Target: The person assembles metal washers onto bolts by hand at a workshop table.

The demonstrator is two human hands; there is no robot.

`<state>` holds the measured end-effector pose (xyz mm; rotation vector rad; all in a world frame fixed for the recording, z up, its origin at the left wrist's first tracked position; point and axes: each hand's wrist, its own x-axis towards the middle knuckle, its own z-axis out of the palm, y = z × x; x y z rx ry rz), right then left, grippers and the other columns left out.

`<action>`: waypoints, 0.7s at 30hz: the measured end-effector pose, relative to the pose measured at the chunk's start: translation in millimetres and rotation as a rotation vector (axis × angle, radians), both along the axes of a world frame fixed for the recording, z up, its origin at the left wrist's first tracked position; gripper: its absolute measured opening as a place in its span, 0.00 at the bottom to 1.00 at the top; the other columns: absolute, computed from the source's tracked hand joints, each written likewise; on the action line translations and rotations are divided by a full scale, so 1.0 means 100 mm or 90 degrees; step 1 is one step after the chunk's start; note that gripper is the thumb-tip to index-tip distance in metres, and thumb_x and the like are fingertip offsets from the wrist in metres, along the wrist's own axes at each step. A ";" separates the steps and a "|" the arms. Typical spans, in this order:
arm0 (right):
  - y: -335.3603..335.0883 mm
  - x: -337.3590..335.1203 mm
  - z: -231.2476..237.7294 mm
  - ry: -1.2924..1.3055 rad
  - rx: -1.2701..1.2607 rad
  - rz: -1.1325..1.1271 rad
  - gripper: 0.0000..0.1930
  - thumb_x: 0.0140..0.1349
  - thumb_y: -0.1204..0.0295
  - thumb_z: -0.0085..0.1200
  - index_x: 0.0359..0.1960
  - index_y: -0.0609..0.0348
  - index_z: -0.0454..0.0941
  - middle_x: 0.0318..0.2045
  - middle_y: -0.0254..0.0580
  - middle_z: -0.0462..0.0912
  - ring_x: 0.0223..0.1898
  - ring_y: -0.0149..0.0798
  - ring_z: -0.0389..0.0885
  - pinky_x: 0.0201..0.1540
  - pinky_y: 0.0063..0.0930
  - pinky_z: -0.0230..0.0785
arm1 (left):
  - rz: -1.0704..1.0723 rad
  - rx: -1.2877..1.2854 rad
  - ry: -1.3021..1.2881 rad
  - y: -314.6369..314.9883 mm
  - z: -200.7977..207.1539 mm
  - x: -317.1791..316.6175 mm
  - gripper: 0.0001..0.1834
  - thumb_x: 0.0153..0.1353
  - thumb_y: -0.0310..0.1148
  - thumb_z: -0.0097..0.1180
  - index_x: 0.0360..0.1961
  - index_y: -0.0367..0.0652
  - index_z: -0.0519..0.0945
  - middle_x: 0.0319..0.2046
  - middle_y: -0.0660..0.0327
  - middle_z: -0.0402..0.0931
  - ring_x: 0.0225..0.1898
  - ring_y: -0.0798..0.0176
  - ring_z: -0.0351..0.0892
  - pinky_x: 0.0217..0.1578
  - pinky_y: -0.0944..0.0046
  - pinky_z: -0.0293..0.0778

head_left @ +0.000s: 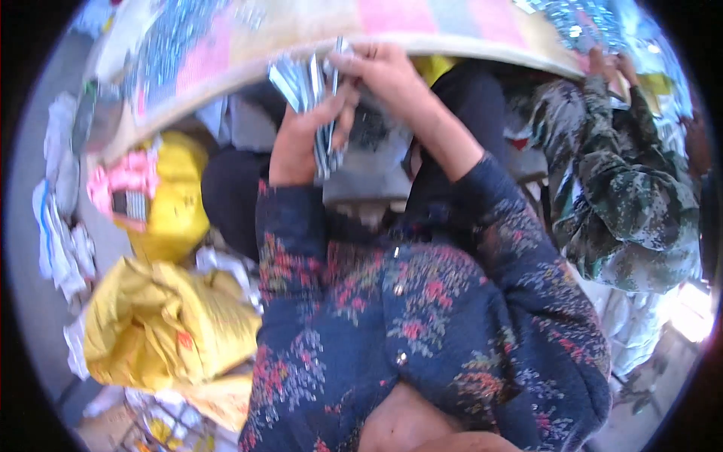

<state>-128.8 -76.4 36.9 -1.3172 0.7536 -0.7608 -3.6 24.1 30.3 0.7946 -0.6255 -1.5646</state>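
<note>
A bundle of shiny silver strips [289,84], fanned out at the top, is gripped in my left hand [307,128] just in front of the table edge. The fingers wrap round the strips, and their lower ends stick out below the hand. My right hand [379,66] is closed beside it, with thumb and fingers pinching the upper part of one narrow silver strip [335,74]. That strip stands nearly upright at the right side of the bundle. What exactly the strips are is too blurred to tell.
The table [301,39] has a pink and pale striped cover. Glittering piles lie at its left [177,45] and right [576,21]. A person in a camouflage jacket [633,196] works at right. Yellow sacks [162,324] and a pink bundle [124,184] stand at left.
</note>
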 end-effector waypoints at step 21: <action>-3.26 -1.20 -0.20 0.693 -0.505 -0.395 0.19 0.53 0.58 0.58 0.37 0.64 0.82 0.37 0.57 0.83 0.40 0.52 0.83 0.44 0.41 0.75 | -0.029 0.232 0.139 -0.38 -0.30 -0.16 0.08 0.60 0.29 0.58 0.36 0.34 0.75 0.21 0.59 0.73 0.12 0.71 0.64 0.16 0.71 0.61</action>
